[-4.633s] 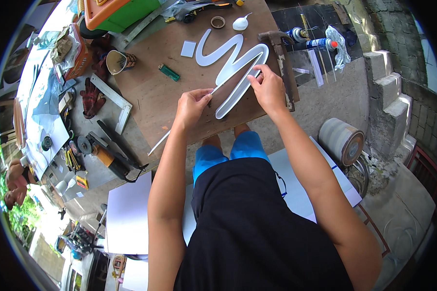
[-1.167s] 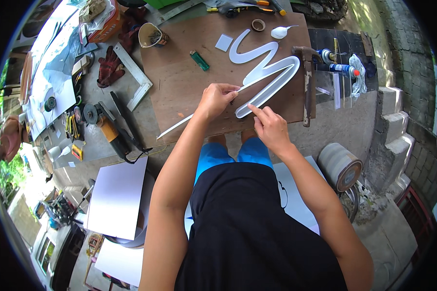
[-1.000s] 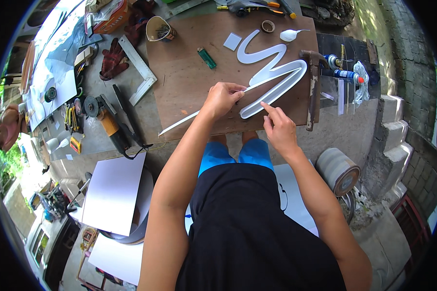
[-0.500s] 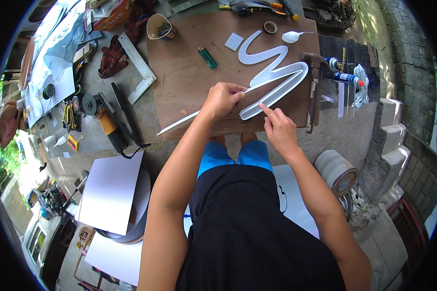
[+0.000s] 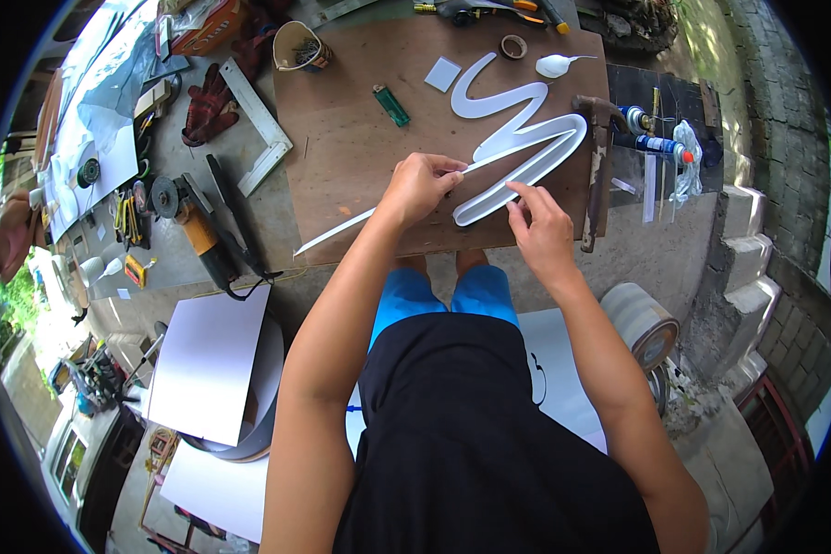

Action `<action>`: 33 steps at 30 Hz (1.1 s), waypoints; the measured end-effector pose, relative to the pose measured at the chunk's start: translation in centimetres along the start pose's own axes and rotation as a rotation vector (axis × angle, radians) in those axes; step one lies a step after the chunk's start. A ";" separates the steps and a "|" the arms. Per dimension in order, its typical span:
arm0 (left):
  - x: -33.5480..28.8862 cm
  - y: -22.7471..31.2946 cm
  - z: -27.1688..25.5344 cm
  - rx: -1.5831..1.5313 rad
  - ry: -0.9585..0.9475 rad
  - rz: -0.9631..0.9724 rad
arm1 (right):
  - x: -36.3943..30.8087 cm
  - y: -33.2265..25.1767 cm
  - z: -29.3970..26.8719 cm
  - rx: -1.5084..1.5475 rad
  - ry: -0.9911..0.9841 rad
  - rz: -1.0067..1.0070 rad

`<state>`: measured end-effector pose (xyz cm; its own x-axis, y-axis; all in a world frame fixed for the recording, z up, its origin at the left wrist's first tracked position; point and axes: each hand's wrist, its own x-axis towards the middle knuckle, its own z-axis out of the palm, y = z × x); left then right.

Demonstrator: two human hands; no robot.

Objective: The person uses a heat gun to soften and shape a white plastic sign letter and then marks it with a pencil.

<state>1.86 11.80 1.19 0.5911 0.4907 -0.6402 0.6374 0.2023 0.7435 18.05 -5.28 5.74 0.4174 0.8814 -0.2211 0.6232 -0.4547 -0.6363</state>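
Note:
A white zigzag-shaped piece (image 5: pixel 568 152) lies on the brown board, a raised white wall standing along the edge of its lower stroke. A long thin white strip (image 5: pixel 337 229) runs from the board's near-left part up to the middle of that piece. My left hand (image 5: pixel 422 187) is closed in a pinch on the strip, close to where it meets the piece. At the lower stroke is my right hand (image 5: pixel 542 224), its index finger over the channel and its thumb apart near the outer wall. How firmly these fingertips touch cannot be made out.
On the brown board (image 5: pixel 360 120) lie a green lighter (image 5: pixel 391 106), a white square (image 5: pixel 442 74), a tape roll (image 5: pixel 512 47), a white squeeze bottle (image 5: pixel 556 66), a hammer (image 5: pixel 598 166) and a cup of nails (image 5: pixel 301 48). An angle grinder (image 5: pixel 198 229) rests to the left.
My right hand has shifted slightly right and up along the lower stroke; its pointing index finger has drawn back and the thumb has come out. My left hand keeps its pinch on the strip.

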 end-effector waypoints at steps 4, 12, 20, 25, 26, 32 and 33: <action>0.0 0.0 0.1 -0.001 0.009 -0.010 | 1.2 -0.5 -0.8 0.103 0.070 -0.046; 0.2 -0.2 0.3 -0.038 0.031 0.005 | 0.8 -2.7 -3.4 0.429 0.121 -0.039; 0.4 -0.5 0.4 -0.013 0.024 0.004 | -1.5 -1.8 0.0 0.607 -0.039 -0.031; 0.2 0.1 0.3 -0.023 -0.002 -0.052 | -2.3 -2.3 1.4 0.385 -0.019 -0.069; 0.2 0.1 0.2 -0.013 0.003 -0.045 | -2.3 -2.5 1.5 0.296 -0.004 -0.089; 0.4 -0.5 0.5 -0.034 0.038 -0.016 | -2.0 -1.7 3.1 0.143 0.078 -0.162; 0.4 -0.5 0.5 -0.039 0.036 -0.018 | -1.8 -1.5 3.5 0.143 0.079 -0.162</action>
<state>2.00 11.41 0.44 0.5607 0.5167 -0.6470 0.6277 0.2443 0.7391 14.05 -5.79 4.47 0.3736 0.9261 -0.0532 0.5883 -0.2808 -0.7583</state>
